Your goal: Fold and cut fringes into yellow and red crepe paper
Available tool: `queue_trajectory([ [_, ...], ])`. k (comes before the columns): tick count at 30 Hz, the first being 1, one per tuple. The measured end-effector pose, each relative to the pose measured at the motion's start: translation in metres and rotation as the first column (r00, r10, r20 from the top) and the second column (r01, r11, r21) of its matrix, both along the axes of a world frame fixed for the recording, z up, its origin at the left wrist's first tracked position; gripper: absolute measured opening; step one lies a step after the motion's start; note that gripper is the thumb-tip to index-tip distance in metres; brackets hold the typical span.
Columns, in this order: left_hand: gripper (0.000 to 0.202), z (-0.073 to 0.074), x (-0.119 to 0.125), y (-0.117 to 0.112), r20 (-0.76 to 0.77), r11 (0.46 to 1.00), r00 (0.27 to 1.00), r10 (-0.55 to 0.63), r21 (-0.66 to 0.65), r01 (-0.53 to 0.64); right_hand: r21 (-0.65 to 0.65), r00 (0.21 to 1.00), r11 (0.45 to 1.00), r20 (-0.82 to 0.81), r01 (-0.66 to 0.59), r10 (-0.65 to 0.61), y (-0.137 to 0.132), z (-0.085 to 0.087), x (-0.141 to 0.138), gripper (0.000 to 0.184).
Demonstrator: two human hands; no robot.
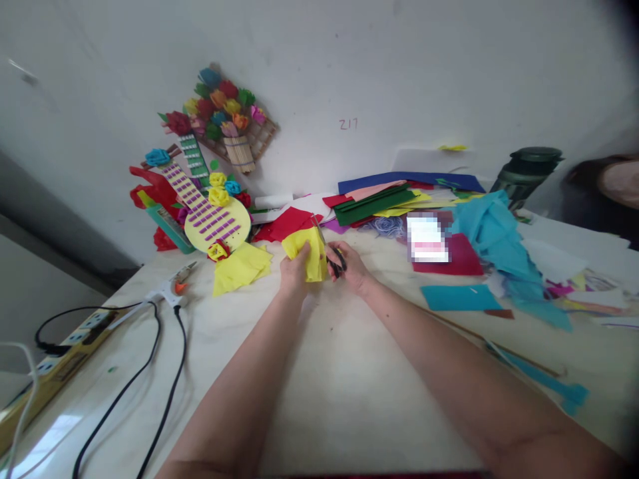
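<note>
My left hand (294, 267) pinches a folded yellow sheet (313, 256) that looks like crepe paper or felt, held up over the table. In my right hand (353, 266) is a pair of scissors (340, 261) with dark handles, the fingers closed through them. The blades point up and away along the right edge of the yellow sheet; whether they are apart or together I cannot tell. More yellow pieces (243, 266) lie to the left of my left hand. Behind the held sheet are red pieces (292, 225), lying flat.
A glue gun (172, 287) with a black cord sits left, near a power strip (74, 352). A decorated guitar shape (217, 223) leans on the wall. Stacked coloured sheets (374, 207), turquoise fabric (492, 233) and a dark green bottle (530, 174) stand or lie at the back right.
</note>
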State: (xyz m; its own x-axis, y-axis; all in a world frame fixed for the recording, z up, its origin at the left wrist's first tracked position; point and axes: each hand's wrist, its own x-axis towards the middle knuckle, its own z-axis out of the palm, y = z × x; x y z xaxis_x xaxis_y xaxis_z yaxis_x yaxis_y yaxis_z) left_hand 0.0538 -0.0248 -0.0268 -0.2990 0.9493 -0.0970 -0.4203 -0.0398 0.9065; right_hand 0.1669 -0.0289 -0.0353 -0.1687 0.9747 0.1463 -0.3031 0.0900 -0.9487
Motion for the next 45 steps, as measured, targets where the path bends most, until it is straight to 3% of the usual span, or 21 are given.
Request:
queue_trajectory([
  [5, 0.036, -0.004, 0.000, 0.001, 0.010, 0.999, 0.999, -0.035, 0.004, 0.035, 0.005, 1.000, 1.000, 0.004, 0.010, -0.010, 0.000, 0.000, 0.000, 0.038],
  [9, 0.037, 0.000, 0.001, -0.003, 0.000, 0.996, 0.996, -0.089, -0.016, 0.089, -0.032, 0.996, 0.996, 0.005, 0.087, -0.087, 0.000, 0.002, -0.001, 0.036],
  [14, 0.035, 0.003, 0.002, -0.004, -0.011, 0.997, 0.997, -0.074, -0.026, 0.074, -0.061, 0.984, 0.982, 0.028, 0.179, -0.178, -0.002, 0.005, -0.002, 0.036],
  [23, 0.033, -0.002, -0.006, 0.002, -0.010, 0.995, 0.995, -0.095, 0.019, 0.095, -0.038, 0.995, 0.995, -0.036, 0.095, -0.096, -0.003, 0.000, 0.001, 0.039],
  [28, 0.036, -0.001, -0.013, 0.005, -0.011, 0.998, 0.998, -0.054, 0.044, 0.055, -0.054, 0.984, 0.983, -0.018, 0.174, -0.175, -0.001, 0.004, 0.004, 0.037],
  [31, 0.034, -0.003, -0.023, 0.011, 0.000, 0.991, 0.996, 0.093, 0.101, -0.092, -0.016, 0.953, 0.957, 0.091, 0.291, -0.288, 0.007, 0.007, 0.012, 0.036],
  [33, 0.032, -0.005, -0.031, 0.016, 0.028, 0.963, 0.968, 0.248, 0.098, -0.250, 0.108, 0.872, 0.921, 0.298, 0.374, -0.389, 0.012, 0.008, 0.020, 0.035],
  [34, 0.031, -0.007, -0.034, 0.018, 0.037, 0.947, 0.951, 0.306, 0.088, -0.308, 0.201, 0.784, 0.895, 0.433, 0.397, -0.445, 0.014, 0.008, 0.023, 0.034],
  [36, 0.029, -0.009, -0.038, 0.020, 0.036, 0.927, 0.929, 0.368, 0.066, -0.370, 0.376, 0.531, 0.849, 0.664, 0.372, -0.527, 0.015, 0.009, 0.028, 0.033],
  [39, 0.026, -0.010, -0.038, 0.020, 0.016, 0.919, 0.920, 0.390, 0.056, -0.391, 0.465, 0.206, 0.853, 0.834, 0.237, -0.511, 0.012, 0.012, 0.023, 0.037],
  [42, 0.025, -0.010, -0.037, 0.018, 0.008, 0.911, 0.915, 0.405, 0.078, -0.404, 0.457, 0.024, 0.883, 0.887, 0.111, -0.462, 0.010, 0.012, 0.009, 0.044],
  [45, 0.025, -0.011, -0.039, 0.020, 0.010, 0.893, 0.900, 0.436, 0.117, -0.434, 0.454, -0.056, 0.891, 0.890, 0.010, -0.452, 0.009, 0.009, -0.005, 0.043],
])
